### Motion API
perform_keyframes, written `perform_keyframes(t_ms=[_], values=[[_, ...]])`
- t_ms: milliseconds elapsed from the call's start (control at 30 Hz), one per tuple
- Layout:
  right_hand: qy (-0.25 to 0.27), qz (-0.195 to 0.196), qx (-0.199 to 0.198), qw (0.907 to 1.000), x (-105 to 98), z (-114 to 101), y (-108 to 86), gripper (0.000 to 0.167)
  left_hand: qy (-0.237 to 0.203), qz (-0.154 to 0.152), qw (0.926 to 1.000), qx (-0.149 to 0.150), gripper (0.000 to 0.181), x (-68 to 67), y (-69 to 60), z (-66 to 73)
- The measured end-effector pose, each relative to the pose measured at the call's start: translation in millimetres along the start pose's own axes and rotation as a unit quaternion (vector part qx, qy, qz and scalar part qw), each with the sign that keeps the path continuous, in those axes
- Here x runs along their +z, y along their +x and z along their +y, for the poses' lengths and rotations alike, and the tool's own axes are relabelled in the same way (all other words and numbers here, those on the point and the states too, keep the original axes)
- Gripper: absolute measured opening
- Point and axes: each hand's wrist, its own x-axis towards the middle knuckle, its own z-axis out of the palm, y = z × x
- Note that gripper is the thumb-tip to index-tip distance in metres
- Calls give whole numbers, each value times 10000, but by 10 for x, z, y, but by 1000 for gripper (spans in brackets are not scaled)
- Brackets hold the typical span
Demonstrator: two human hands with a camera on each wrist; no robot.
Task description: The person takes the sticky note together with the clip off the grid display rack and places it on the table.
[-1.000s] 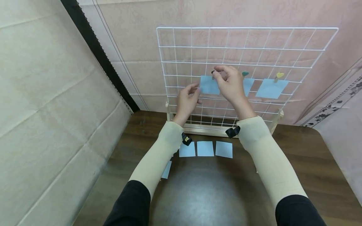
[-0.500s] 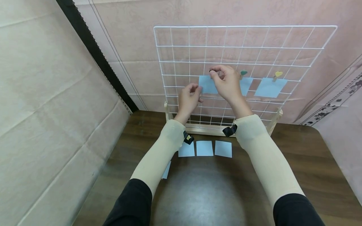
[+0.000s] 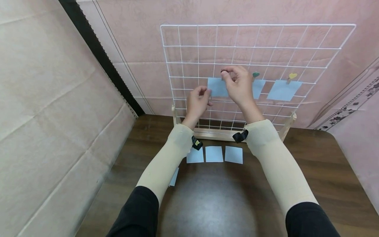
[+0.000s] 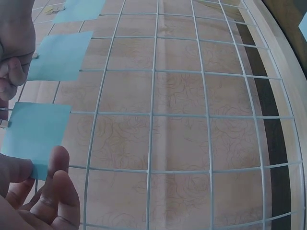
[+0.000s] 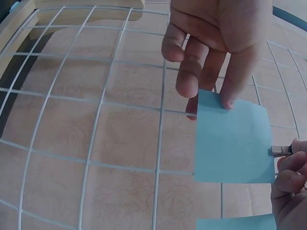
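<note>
A blue square paper note [image 3: 217, 87] lies against the white wire grid [image 3: 189, 62] in the head view. My left hand [image 3: 197, 102] pinches its left edge between thumb and fingers, seen closely in the left wrist view. At the note's top edge, my right hand [image 3: 241, 86] pinches a small clip [image 5: 280, 151], whose jaws bite the paper in the right wrist view. Whether the clip also grips a wire is unclear. To the right hang two more blue notes, one under a green heart clip [image 3: 256, 74], the other under a yellow heart clip [image 3: 292, 76].
The grid stands in a pale wooden base [image 3: 219, 134] at the back of the brown table [image 3: 219, 197]. Before it lie several blue notes [image 3: 214, 154] in a row, with another note [image 3: 174, 177] partly behind my left forearm. A pink patterned cloth hangs behind.
My left fingers have come in to the note's left edge and taken hold of it. The right hand has shifted slightly left and stays at the clip. The view has tilted a little.
</note>
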Motion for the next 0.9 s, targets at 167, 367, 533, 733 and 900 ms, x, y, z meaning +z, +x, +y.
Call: perform_keyframes(t_ms=[167, 367, 533, 733, 900], values=[[82, 2, 180, 9998, -27, -6, -9, 23, 4, -65, 10000, -40, 22, -23, -7, 0], [311, -119, 235, 9992, -82, 2, -73, 26, -180, -136, 9996, -175, 19, -48, -14, -33], [437, -66, 292, 9986, -121, 46, -146, 27, -310, -170, 9991, -220, 19, -75, -38, -60], [427, 10, 267, 9987, -120, 93, -211, 25, -388, -167, 9990, -118, 20, -111, -69, -109], [520, 26, 262, 9983, -135, 129, -275, 25, -399, -239, 9989, -24, 17, -153, -130, -141]])
